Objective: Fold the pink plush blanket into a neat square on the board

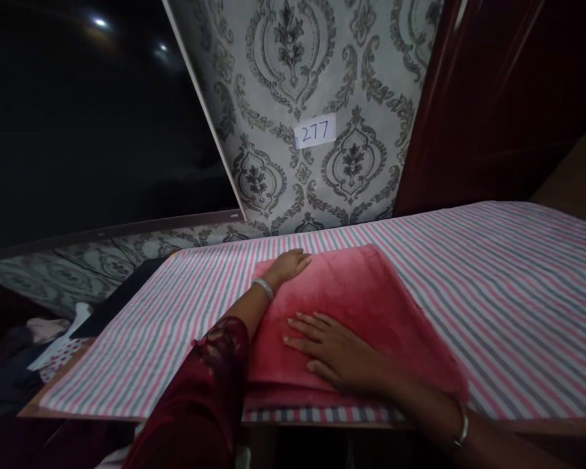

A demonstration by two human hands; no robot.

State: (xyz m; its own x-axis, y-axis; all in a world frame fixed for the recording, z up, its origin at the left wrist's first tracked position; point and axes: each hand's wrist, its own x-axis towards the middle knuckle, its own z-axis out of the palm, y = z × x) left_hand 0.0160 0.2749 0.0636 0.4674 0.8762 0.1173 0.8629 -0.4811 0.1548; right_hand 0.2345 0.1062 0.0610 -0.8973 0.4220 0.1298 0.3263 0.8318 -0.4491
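A folded piece of pink-red cloth (366, 306) lies on a striped sheet, its layers showing along the front edge. My right hand (334, 352) is spread flat on the lower middle of this cloth, palm down with the fingers apart. Near the cloth's far left corner rests my left hand (288, 266), its fingers stretched out to the right over the fabric. Neither hand grips anything that I can see.
The pink, grey and white striped sheet (473, 273) covers a table whose wooden edge (542, 426) runs along the front. A dark television screen (102, 130) stands at the left. Behind is a patterned wall with a paper label (316, 131). Clothes (49, 329) are heaped at the left.
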